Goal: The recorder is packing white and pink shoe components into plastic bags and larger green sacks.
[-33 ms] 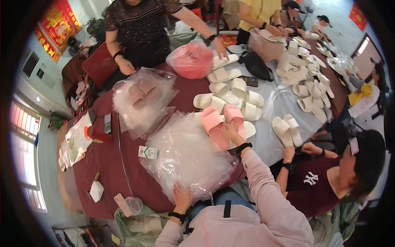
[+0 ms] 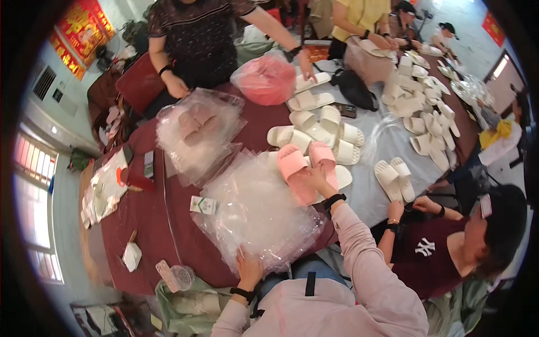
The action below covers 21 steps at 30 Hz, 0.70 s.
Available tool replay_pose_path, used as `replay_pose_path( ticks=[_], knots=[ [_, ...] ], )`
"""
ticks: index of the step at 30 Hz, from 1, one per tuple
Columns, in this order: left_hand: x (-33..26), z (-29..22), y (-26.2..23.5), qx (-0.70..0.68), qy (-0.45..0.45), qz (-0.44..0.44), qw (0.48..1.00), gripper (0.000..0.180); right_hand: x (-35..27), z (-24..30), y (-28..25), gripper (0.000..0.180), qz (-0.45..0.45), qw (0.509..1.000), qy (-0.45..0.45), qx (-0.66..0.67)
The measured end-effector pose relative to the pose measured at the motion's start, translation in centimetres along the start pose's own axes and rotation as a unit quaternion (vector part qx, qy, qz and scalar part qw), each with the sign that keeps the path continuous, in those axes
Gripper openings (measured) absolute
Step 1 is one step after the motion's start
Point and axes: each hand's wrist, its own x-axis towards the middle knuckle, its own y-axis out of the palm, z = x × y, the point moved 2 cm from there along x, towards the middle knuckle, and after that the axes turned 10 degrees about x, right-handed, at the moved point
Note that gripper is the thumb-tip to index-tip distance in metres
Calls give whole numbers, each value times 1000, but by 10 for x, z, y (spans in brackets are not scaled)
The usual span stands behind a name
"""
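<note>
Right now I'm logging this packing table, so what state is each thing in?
Pink slippers: paired, unbagged, right hand on them.
Clear bags: stacked flat, left hand on the near edge.
Bagged pair: sealed in clear plastic.
White slippers: loose, unbagged.
Pink sack: full, bunched at the top.

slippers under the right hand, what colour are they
Pink: the slippers under the right hand show best in the head view, beside cream ones.

Pale pink long sleeves; black band on left wrist (image 2: 242, 293), black watch on right wrist (image 2: 334, 200)
</note>
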Motion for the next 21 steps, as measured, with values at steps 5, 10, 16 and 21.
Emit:
replay_pose_path(
  ticks=[5,10,16,21],
  knots=[
    [19,-20,-9,-114,12,-69,991,47,8,0,-3,48,-43,996,-42,-64],
    [24,-30,9,1,58,-20,998,48,7,-5,-21,49,-78,966,57,240],
    [21,-32,11,34,57,-32,997,53,-50,-2,-52,40,-101,885,-65,449],
    [25,-28,10,66,79,-34,994,52,-162,46,-48,33,113,927,-53,354]
  ],
)
